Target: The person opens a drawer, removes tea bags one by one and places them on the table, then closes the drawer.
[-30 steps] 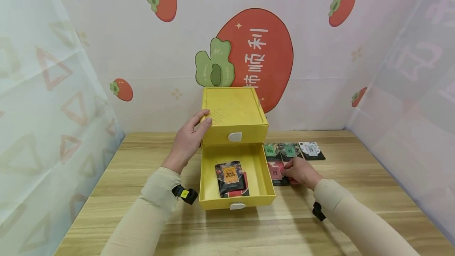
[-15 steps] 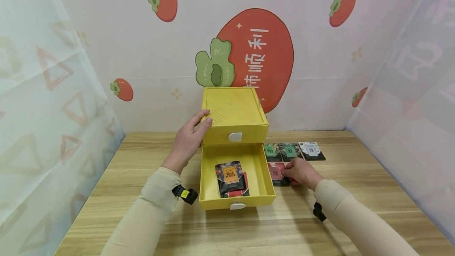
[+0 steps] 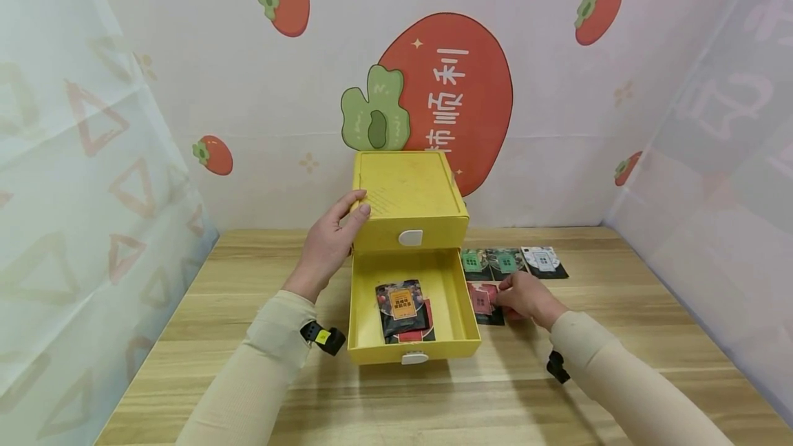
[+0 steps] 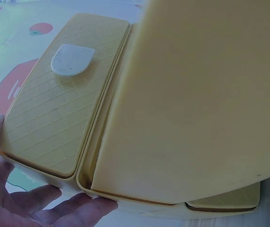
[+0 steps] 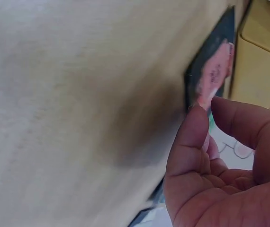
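A yellow drawer cabinet (image 3: 405, 184) stands on the table with its lower drawer (image 3: 455, 336) pulled out. My left hand (image 3: 328, 243) rests against its upper left side, thumb and fingertips at the edge; the left wrist view shows the fingers along the side wall. Inside the drawer, an orange-labelled tea sachet (image 3: 401, 307) overlaps a red one (image 3: 411, 337). To the right, my right hand (image 3: 526, 298) pinches the near right edge of a red-and-black tea sachet (image 3: 482, 300) lying on the table. In the right wrist view its thumb and index finger meet at that sachet's corner (image 5: 213, 71).
Behind the red-and-black sachet lie two green-labelled sachets (image 3: 476, 263) and a white one (image 3: 545, 261), in a row. The upper drawer, with its white handle (image 3: 410, 237), is closed. A patterned backdrop (image 3: 297, 102) rises behind the wooden table (image 3: 235, 336).
Very little differs. My right hand stays at the red-and-black sachet with only a slight shift, and the left hand keeps its place on the cabinet.
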Available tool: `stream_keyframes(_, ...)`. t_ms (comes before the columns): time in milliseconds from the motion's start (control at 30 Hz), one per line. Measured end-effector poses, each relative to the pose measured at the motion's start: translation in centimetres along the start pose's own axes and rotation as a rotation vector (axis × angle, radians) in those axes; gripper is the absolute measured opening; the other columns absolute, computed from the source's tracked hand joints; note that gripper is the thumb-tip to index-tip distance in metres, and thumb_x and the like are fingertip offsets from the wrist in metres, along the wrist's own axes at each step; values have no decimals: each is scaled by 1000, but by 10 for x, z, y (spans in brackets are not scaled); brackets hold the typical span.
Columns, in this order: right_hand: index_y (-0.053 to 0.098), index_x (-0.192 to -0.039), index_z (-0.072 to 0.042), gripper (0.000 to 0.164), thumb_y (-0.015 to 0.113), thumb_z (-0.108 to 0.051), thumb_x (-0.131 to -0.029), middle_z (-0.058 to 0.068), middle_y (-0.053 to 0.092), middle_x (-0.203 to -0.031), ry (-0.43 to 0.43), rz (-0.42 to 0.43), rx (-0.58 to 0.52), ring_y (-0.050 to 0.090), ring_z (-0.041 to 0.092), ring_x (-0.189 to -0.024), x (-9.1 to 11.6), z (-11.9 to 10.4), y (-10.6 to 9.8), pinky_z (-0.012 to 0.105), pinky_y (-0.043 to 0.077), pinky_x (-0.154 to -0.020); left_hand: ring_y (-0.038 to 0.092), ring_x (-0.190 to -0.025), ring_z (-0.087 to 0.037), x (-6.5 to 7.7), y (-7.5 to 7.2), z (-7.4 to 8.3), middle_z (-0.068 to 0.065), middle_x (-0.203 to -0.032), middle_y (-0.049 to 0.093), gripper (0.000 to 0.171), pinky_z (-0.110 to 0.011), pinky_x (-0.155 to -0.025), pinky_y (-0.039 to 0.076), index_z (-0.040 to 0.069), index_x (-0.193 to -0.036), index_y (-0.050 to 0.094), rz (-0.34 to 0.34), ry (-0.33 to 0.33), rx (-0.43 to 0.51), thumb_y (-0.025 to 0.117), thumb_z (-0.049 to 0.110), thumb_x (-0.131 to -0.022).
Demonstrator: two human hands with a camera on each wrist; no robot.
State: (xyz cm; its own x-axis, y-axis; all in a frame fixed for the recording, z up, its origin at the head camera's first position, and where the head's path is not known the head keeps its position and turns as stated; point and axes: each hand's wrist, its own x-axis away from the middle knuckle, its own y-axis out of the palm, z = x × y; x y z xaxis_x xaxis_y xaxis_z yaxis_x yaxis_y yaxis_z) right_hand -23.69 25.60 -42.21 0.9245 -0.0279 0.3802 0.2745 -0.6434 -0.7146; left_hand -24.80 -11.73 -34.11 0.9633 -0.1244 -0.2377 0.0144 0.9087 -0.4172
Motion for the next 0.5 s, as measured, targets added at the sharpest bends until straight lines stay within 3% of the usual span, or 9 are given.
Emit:
stream_keyframes(133,64,-123,10,33,67,-11,-97,10,67,-82,-46,10,-9,58,18,-69,2,-6,-5,28,51,-63,45,-148,-28,0,0,0,2,-164,42,61,-59,-114,41,40,-156,46,-3,-2,3,47,69,-102)
stream_keyframes(233,64,-120,11,31,66,-10,-98,11,66,-82,-100,21,-44,59,17,-69,5,-12,-11,29,55,-64,44,-148,-28,0,0,0,3,-164,42,62,-60,-114,41,40,-156,46,-4,-2,6,47,69,-102)
stream_keyframes(367,58,-130,12,41,67,-13,-99,17,69,-103,-146,36,-90,69,24,-85,15,-23,-22,35,63,-76,43,-148,-28,0,0,0,2,-164,42,62,-60,-115,40,39,-157,46,-6,2,7,47,69,-102)
stream_keyframes(500,54,-136,12,46,66,-16,-101,22,69,-114,-205,36,-118,72,25,-91,26,-35,-31,40,63,-83,43,-149,-28,0,0,0,1,-164,42,63,-60,-115,40,38,-157,46,-4,1,6,47,69,-102)
